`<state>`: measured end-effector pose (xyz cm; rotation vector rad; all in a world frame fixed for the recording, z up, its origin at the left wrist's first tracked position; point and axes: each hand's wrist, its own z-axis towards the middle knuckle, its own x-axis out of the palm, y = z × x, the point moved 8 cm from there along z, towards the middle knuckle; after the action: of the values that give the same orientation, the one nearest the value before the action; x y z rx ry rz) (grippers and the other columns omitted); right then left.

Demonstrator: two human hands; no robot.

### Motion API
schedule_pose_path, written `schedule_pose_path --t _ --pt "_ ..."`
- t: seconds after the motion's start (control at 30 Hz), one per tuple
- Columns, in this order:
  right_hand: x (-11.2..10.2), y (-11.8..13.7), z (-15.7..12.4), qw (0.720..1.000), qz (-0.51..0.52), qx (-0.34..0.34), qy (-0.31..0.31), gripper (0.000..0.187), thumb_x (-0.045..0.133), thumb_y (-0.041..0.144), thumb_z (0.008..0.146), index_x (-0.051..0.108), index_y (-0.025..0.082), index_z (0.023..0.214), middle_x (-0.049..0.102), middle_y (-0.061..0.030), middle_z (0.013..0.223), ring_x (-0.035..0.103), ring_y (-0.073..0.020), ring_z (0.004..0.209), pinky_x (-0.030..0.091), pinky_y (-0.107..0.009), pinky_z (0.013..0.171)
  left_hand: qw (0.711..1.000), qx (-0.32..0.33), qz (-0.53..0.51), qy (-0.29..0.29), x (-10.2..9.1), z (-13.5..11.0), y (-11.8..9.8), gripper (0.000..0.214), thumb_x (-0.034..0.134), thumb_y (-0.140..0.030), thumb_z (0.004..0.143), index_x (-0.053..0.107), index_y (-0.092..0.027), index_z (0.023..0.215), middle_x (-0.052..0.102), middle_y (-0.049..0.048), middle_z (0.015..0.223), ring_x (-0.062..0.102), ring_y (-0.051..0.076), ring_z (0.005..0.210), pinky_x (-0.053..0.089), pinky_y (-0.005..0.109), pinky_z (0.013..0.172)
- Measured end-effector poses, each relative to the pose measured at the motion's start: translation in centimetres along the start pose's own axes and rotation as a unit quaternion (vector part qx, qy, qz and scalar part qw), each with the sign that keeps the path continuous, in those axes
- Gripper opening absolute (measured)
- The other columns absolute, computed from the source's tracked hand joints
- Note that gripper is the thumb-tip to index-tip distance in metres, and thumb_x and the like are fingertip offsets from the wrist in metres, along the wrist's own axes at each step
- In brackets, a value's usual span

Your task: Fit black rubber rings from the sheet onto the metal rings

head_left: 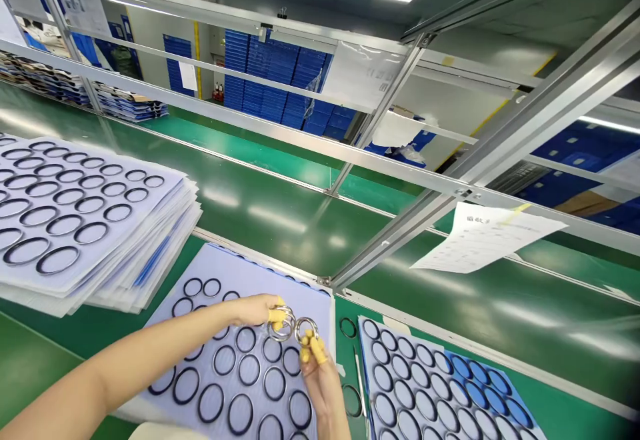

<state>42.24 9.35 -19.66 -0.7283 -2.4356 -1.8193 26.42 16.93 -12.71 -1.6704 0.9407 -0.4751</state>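
My left hand (267,310), with yellow finger cots on its fingertips, grips several shiny metal rings (281,333) bunched together. Close beside it, my right hand (317,363), also in yellow finger cots, pinches a metal ring (305,322) held up at a tilt. Both hands are above a white sheet (260,270) on which dark-rimmed rings (249,369) lie spread in rows. Whether the two hands' rings touch each other, I cannot tell.
At the left rises a tall stack of sheets (165,227) topped with rings. Another ring-covered sheet (420,381) lies at the right, beside a thin white pen-like tool (359,380) and two loose rings (349,327). Metal frame bars (385,257) and a hanging paper (480,237) stand beyond.
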Motion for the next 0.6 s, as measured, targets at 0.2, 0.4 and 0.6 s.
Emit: schedule_pose_path --t 0.2,0.4,0.6 --pt "6.7 -1.4 -6.4 0.986 0.112 0.058 0.11 0.03 0.079 0.047 0.068 0.065 0.022 0.078 0.055 0.0045 0.06 0.043 -0.0079 0.049 0.04 -0.022 0.049 0.99 0.009 -0.131 0.054 1.7 -5.8 -1.3 0.04 0.066 -0.053 0.074 0.051 -0.016 0.079 0.055 -0.0015 0.066 0.05 0.011 0.062 0.041 0.025 0.062" --pt "9.9 -1.7 -9.9 0.975 0.139 0.085 0.153 0.043 0.083 0.054 0.059 0.066 0.021 0.08 0.052 0.0053 0.057 0.04 -0.0074 0.048 0.039 -0.021 0.049 0.991 0.003 -0.123 -0.054 1.7 -8.3 -0.2 0.029 0.062 -0.038 0.079 0.048 -0.017 0.092 0.056 -0.0033 0.068 0.053 0.011 0.06 0.042 0.023 0.06" --pt "12.1 -2.6 -11.6 0.977 0.126 0.1 0.139 0.037 0.086 0.045 0.059 0.064 0.018 0.072 0.05 0.0071 0.051 0.037 -0.0043 0.044 0.035 -0.016 0.045 0.978 0.011 -0.006 -0.209 1.4 -10.8 0.5 0.016 0.051 -0.029 0.085 0.055 -0.017 0.095 0.061 0.0034 0.087 0.058 0.018 0.083 0.046 0.034 0.08"
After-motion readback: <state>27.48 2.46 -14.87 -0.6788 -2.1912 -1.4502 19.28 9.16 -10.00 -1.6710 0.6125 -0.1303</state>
